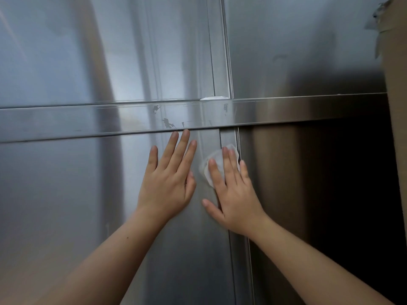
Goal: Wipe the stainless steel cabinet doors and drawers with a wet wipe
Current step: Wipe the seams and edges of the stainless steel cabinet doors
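At centre frame, the right hand (pixel 233 190) pressed a white wet wipe (pixel 214 159) flat-fingered against the lower cabinet door (pixel 66 205) beside its vertical seam; the left hand (pixel 169 179) rested spread open alongside.

Tall brown cardboard (pixel 396 62) with peeling grey tape (pixel 378 16) fills the right edge.

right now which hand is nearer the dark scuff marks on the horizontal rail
Left. The left hand reaches just below the scuff marks; the right hand presses the wet wipe lower, to their right.
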`<state>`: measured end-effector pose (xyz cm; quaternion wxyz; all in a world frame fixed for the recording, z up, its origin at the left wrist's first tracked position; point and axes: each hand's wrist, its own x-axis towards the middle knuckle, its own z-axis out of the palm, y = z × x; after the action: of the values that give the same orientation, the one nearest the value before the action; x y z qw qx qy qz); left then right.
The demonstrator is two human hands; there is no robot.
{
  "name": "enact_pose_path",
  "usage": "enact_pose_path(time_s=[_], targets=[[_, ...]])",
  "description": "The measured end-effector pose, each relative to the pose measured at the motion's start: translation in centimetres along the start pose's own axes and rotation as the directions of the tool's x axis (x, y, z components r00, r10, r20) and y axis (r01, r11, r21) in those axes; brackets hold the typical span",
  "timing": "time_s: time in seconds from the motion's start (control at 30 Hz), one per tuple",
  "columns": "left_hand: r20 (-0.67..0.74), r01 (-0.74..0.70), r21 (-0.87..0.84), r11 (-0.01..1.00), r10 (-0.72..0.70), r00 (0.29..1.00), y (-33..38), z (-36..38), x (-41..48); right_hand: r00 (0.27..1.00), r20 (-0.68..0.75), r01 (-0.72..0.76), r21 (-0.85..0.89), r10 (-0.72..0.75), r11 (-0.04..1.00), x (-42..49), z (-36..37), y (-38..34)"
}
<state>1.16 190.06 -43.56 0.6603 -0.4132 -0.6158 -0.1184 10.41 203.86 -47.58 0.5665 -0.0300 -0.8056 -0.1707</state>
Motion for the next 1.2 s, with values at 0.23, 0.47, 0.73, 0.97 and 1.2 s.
enact_pose_path(time_s=[0.23,0.47,0.73,0.97,1.2], targets=[[-0.018,-0.008,-0.001,1.000,0.008,1.000,0.0,-0.1,-0.1,0.997,-0.021,-0.073,0.035,0.073,0.997,3.1,-0.3,0.3],[-0.011,-0.011,-0.019,1.000,0.011,1.000,0.1,-0.2,-0.3,0.995,-0.043,-0.090,0.037,0.091,0.995,2.1,0.0,-0.1],[-0.016,-0.047,-0.039,0.998,0.047,0.999,1.2,-0.2,-2.4,0.994,-0.016,-0.108,-0.004,0.108,0.994,-2.6,1.6,-1.3],[0.007,-0.053,-0.018,0.998,0.053,0.999,2.9,0.3,-6.6,0.996,-0.001,-0.087,0.018,0.087,0.996,-3.7,1.9,-1.3],[0.072,-0.051,0.010,0.999,0.050,0.996,4.3,0.4,-10.5,0.992,0.102,-0.068,-0.004,0.068,0.998,-9.9,3.2,-2.6]])
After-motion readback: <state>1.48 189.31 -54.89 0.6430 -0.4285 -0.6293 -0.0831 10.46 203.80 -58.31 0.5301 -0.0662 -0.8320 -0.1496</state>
